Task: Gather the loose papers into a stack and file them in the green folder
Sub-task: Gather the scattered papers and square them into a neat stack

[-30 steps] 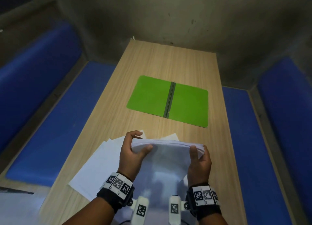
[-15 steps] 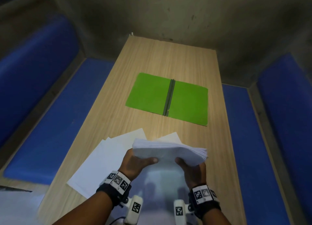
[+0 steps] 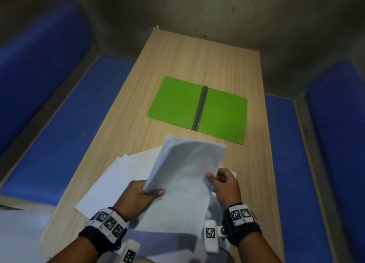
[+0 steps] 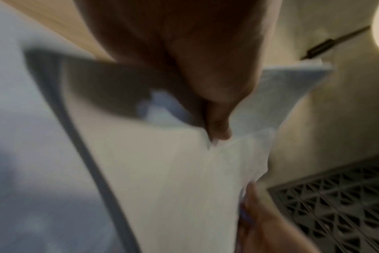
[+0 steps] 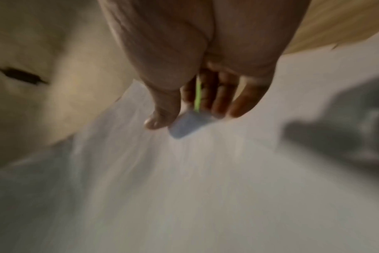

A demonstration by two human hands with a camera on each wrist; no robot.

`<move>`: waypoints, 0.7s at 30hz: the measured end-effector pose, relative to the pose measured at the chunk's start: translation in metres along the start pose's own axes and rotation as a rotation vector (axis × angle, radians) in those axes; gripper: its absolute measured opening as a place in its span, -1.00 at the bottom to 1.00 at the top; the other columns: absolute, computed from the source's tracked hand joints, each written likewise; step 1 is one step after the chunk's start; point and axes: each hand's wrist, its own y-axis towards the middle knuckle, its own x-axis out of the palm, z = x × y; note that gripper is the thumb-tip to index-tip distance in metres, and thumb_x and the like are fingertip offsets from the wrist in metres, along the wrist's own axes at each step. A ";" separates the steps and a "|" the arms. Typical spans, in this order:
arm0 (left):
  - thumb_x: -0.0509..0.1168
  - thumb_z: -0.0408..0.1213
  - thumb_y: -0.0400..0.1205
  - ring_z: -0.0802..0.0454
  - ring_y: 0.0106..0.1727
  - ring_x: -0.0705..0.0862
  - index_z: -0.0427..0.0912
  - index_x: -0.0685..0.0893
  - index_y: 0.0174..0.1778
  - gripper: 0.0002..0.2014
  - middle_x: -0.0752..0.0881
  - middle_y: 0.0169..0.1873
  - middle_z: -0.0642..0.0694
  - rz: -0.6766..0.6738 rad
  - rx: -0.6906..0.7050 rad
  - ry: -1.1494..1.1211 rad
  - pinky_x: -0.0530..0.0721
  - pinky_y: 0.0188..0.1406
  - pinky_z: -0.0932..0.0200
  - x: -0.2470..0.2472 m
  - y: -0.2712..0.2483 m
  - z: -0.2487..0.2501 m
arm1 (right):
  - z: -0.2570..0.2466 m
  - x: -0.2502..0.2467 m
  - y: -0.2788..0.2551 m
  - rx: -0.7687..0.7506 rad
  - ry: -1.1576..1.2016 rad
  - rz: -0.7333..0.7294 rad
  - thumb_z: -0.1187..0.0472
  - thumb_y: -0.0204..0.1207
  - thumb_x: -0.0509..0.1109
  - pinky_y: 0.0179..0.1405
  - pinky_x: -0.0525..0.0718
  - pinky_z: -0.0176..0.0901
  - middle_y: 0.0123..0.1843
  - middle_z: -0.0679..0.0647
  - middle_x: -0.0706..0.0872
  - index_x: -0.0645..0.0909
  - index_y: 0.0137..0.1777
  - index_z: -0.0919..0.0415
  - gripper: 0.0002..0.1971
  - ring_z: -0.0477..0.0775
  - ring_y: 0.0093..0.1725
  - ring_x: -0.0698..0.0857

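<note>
A thick stack of white papers (image 3: 185, 164) is held above the near half of the wooden table, tilted with its far end raised. My left hand (image 3: 145, 193) grips its near left corner, thumb on top. My right hand (image 3: 219, 181) pinches the stack's right edge, thumb on top and fingers underneath. The wrist views are blurred: the left hand (image 4: 214, 130) pinches the papers (image 4: 173, 179), and the right hand (image 5: 184, 116) holds the papers (image 5: 184, 171). The green folder (image 3: 197, 108) lies open and flat at the table's middle, beyond the stack.
Several loose white sheets (image 3: 122, 175) lie fanned on the table (image 3: 197, 61) under and left of the stack, some overhanging the near left edge. Blue padded benches (image 3: 59, 128) run along both sides. A grey wall closes the far end.
The stack has gone from level between both hands to tilted, its far end raised. Both hands have shifted their hold toward the stack's near end.
</note>
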 end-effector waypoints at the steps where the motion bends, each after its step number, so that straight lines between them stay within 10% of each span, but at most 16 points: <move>1: 0.61 -0.14 0.47 0.09 -0.48 0.64 -0.32 0.73 -0.39 -0.68 0.73 -0.52 -0.18 0.032 -0.024 -0.021 0.56 -0.40 0.18 -0.007 -0.002 -0.007 | 0.013 -0.003 0.006 0.110 -0.148 0.098 -0.26 0.11 0.63 -0.04 0.68 0.00 0.06 0.12 0.74 0.61 0.10 0.20 -0.31 0.15 -0.04 0.71; 5: 0.58 -0.13 0.50 -0.08 -0.43 0.75 -0.29 0.81 -0.31 -0.73 0.81 -0.51 -0.06 0.153 -0.120 0.030 0.61 -0.41 0.13 -0.048 -0.016 -0.038 | 0.065 -0.017 0.010 0.485 -0.651 0.281 -0.33 -0.01 0.64 0.17 0.59 0.17 0.36 0.30 0.47 0.35 0.38 0.26 0.06 0.40 0.30 0.54; 12: 0.59 -0.10 0.48 -0.20 -0.14 0.78 -0.29 0.81 -0.05 -0.68 0.85 -0.18 -0.30 0.411 -0.321 -0.069 0.69 -0.08 -0.11 -0.104 -0.043 -0.084 | 0.081 -0.011 0.012 0.441 -0.475 0.256 0.32 0.09 0.74 0.04 0.67 -0.01 0.30 0.40 0.59 0.31 0.37 0.45 -0.11 0.35 0.15 0.68; 17: 0.58 -0.08 0.48 -0.23 -0.11 0.74 -0.26 0.75 -0.11 -0.69 0.81 -0.14 -0.34 0.495 -0.376 -0.110 0.67 -0.06 -0.12 -0.117 -0.056 -0.096 | 0.070 -0.015 0.011 0.517 -0.585 0.221 0.13 0.03 0.71 -0.08 0.63 -0.05 0.31 0.28 0.51 0.56 0.17 0.17 -0.33 0.35 0.10 0.63; 21: 0.57 -0.07 0.50 -0.24 -0.11 0.74 -0.30 0.75 -0.08 -0.66 0.81 -0.15 -0.34 0.471 -0.396 -0.108 0.67 0.02 -0.14 -0.116 -0.058 -0.105 | 0.074 -0.007 0.010 0.517 -0.494 0.291 0.28 0.05 0.61 -0.08 0.63 -0.08 0.31 0.25 0.39 0.31 0.26 0.15 -0.23 0.13 -0.14 0.43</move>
